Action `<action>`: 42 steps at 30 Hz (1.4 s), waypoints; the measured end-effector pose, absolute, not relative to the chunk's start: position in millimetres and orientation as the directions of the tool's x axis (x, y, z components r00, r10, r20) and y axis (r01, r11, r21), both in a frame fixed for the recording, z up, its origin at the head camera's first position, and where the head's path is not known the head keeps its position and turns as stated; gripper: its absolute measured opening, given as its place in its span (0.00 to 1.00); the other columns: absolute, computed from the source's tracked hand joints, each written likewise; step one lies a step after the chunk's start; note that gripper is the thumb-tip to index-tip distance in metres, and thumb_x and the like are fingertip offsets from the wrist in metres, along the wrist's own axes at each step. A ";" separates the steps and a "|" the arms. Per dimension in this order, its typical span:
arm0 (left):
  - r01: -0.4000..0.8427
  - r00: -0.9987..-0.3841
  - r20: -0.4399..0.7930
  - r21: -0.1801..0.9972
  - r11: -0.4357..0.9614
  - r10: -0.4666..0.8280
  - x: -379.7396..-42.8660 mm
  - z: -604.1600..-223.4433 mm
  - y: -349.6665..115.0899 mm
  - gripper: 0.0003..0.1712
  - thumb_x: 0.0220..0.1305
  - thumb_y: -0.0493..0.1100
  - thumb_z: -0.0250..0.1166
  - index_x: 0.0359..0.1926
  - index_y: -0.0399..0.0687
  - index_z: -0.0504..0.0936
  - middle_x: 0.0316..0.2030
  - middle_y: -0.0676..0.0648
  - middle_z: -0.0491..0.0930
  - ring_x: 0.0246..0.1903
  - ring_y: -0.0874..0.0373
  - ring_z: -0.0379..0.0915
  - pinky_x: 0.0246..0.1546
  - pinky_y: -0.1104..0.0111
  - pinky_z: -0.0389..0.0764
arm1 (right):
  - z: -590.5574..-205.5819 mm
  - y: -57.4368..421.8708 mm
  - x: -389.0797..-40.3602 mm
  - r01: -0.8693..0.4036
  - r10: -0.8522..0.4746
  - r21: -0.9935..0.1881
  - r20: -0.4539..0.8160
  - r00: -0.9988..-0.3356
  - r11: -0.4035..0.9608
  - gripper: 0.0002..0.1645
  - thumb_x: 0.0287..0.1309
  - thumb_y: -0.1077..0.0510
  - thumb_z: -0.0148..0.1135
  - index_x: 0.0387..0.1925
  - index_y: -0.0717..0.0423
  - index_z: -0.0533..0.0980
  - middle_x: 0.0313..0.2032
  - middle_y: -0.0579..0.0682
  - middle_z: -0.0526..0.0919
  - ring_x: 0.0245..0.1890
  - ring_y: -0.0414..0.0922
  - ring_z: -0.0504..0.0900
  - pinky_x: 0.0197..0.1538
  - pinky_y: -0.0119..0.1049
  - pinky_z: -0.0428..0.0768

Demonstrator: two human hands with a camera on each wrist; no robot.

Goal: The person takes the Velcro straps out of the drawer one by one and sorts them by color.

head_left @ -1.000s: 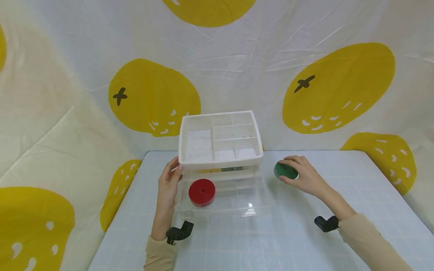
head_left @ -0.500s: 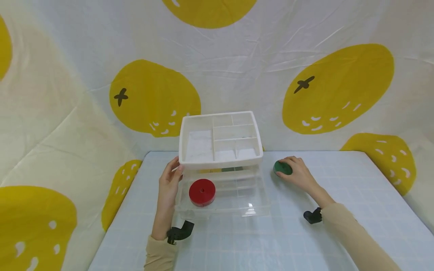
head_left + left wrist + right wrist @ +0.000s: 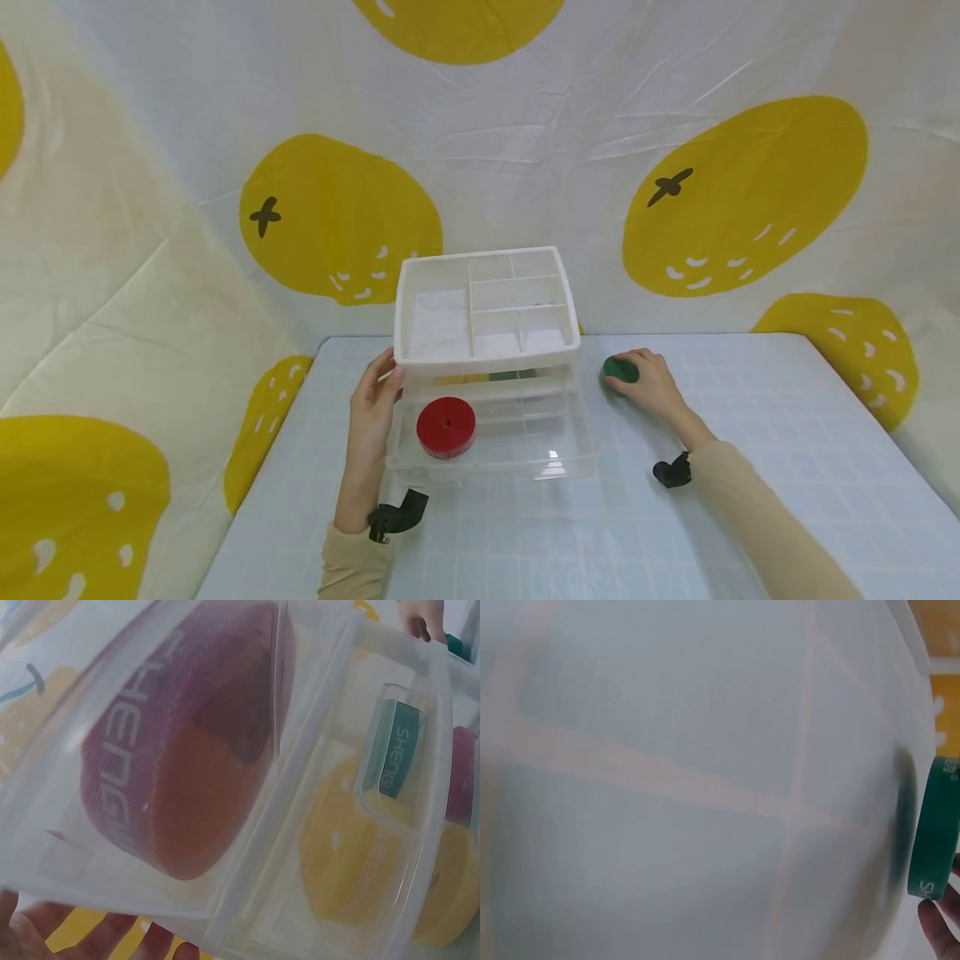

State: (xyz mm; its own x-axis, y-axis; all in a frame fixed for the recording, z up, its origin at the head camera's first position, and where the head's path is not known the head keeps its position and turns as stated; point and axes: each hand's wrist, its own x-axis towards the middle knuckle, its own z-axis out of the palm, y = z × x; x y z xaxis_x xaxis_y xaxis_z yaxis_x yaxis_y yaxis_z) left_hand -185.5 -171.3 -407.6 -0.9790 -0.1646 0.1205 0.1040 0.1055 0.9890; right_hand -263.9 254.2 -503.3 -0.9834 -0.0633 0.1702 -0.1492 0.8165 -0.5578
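We find the green roll (image 3: 619, 370) to the right of the box (image 3: 483, 365), near the back edge of the counter (image 3: 795, 417). The right hand (image 3: 651, 387) pinches it between thumb and fingers, that grip narrow and holding the roll. White lettering shows on its rim; we cannot tell whether the roll touches the counter.

The left hand (image 3: 369, 408) rests against the left side of the box, its grip wide, the fingers spread in the wrist view. The box stands left of the counter's middle, towards the back edge, with a white divided tray (image 3: 441, 321) on top.

We note a clear drawer (image 3: 543, 446) extending from the box towards the counter's front edge. A red roll (image 3: 446, 427) lies flat in its left part. Through the clear plastic we observe a yellow roll (image 3: 330, 840) and, beside it, a green piece (image 3: 401, 746) with white lettering.

Behind the counter's back edge we record a pale cloth (image 3: 517, 167) printed with large yellow fruit. We also see a black camera (image 3: 397, 512) at the left wrist.
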 end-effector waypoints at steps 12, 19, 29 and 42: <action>0.104 -0.978 0.125 0.987 0.125 -0.168 -185.2 -407.7 -171.5 0.25 0.69 0.51 0.57 0.65 0.60 0.69 0.61 0.52 0.70 0.54 0.59 0.70 0.58 0.65 0.73 | -508.1 252.7 -264.6 -0.142 -0.064 -0.553 0.158 -0.985 0.821 0.32 0.54 0.50 0.69 0.56 0.63 0.74 0.57 0.67 0.72 0.55 0.64 0.67 0.55 0.60 0.69; 0.109 -0.978 0.127 0.987 0.114 -0.164 -186.7 -409.5 -171.0 0.25 0.69 0.51 0.57 0.65 0.58 0.69 0.61 0.51 0.70 0.55 0.57 0.69 0.61 0.57 0.72 | -508.6 253.3 -264.1 -0.117 -0.056 -0.551 0.125 -0.991 0.826 0.32 0.54 0.50 0.68 0.57 0.63 0.73 0.57 0.68 0.72 0.55 0.65 0.67 0.55 0.61 0.69; 0.112 -0.977 0.135 0.984 0.140 -0.167 -186.5 -411.1 -172.8 0.25 0.68 0.52 0.57 0.65 0.61 0.69 0.61 0.54 0.71 0.55 0.60 0.70 0.58 0.66 0.74 | -509.5 252.5 -263.5 -0.124 -0.064 -0.545 0.128 -0.990 0.829 0.32 0.54 0.51 0.68 0.57 0.63 0.73 0.57 0.67 0.72 0.55 0.65 0.67 0.55 0.61 0.69; 0.100 -0.980 0.122 0.985 0.143 -0.159 -184.7 -407.9 -172.3 0.25 0.69 0.53 0.56 0.65 0.61 0.69 0.61 0.54 0.70 0.54 0.60 0.68 0.61 0.59 0.71 | -496.9 250.4 -256.3 -0.115 -0.078 -0.516 0.093 -0.993 0.849 0.33 0.57 0.50 0.65 0.61 0.61 0.70 0.62 0.66 0.68 0.61 0.66 0.65 0.61 0.64 0.65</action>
